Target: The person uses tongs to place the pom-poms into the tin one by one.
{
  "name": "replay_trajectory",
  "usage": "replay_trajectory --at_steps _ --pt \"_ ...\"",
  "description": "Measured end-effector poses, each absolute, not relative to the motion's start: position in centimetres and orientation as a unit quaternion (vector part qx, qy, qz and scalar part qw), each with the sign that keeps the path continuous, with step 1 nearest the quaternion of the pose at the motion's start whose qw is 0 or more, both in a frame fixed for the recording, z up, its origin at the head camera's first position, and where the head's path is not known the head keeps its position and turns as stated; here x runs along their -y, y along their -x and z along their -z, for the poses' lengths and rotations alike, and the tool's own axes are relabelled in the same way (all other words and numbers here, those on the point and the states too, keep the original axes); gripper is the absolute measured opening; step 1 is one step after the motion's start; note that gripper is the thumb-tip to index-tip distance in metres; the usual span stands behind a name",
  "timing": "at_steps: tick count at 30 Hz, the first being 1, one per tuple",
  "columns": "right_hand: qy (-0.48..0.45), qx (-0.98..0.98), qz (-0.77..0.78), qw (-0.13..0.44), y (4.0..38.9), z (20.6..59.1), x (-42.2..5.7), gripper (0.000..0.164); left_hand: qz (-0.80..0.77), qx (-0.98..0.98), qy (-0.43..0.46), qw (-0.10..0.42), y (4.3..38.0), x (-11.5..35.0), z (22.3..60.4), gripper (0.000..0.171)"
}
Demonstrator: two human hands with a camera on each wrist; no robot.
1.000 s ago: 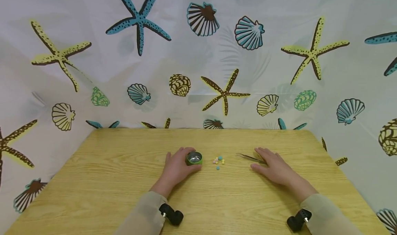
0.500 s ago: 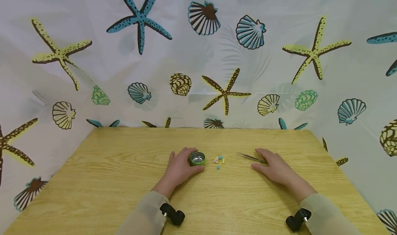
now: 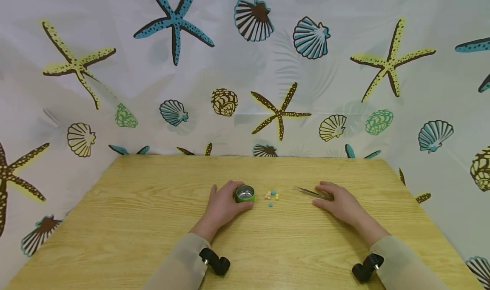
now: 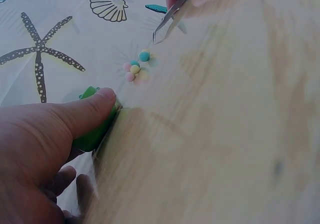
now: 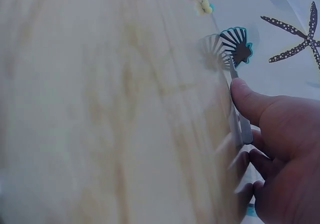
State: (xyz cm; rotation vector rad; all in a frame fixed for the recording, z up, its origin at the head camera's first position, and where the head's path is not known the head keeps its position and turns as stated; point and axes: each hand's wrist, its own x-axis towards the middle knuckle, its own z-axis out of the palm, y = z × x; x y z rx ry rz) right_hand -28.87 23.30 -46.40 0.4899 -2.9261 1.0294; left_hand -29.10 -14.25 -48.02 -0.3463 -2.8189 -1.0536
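My left hand [image 3: 223, 205] curls around a small green round tin [image 3: 245, 193], thumb on its near side and fingers behind. The tin stands upright with its top uncovered and a shiny metal inside. In the left wrist view the thumb lies along the green wall [image 4: 97, 129]. My right hand [image 3: 342, 205] pinches a pair of tweezers [image 3: 311, 192] between thumb and fingers, close over the table. Their slim bent tips [image 4: 155, 38] point left, towards the beads. Between the hands lies a loose cluster of small round beads [image 3: 272, 195] in pink, yellow and blue.
The wooden table [image 3: 153, 222] reaches back to a white curtain [image 3: 214, 64] printed with starfish and shells, which also hangs at both sides. A black wrist camera [image 3: 215, 261] sits on the left sleeve, another camera [image 3: 368, 268] on the right one.
The left hand has brought the tin slightly right, nearer the beads. The right hand's thumb and fingers have closed in on the tweezers. The head view has shifted slightly.
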Motion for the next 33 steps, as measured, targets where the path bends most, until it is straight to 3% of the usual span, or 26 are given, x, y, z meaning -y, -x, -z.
replay_trajectory --at_steps 21,33 --pt "-0.093 0.926 -0.364 0.037 29.4 46.9 -22.5 0.028 0.346 0.930 0.115 0.054 29.0 14.2 47.8 0.071" --pt "-0.080 0.930 -0.357 0.047 29.6 46.9 -22.0 0.023 0.344 0.930 0.117 0.058 29.0 14.2 48.0 0.071"
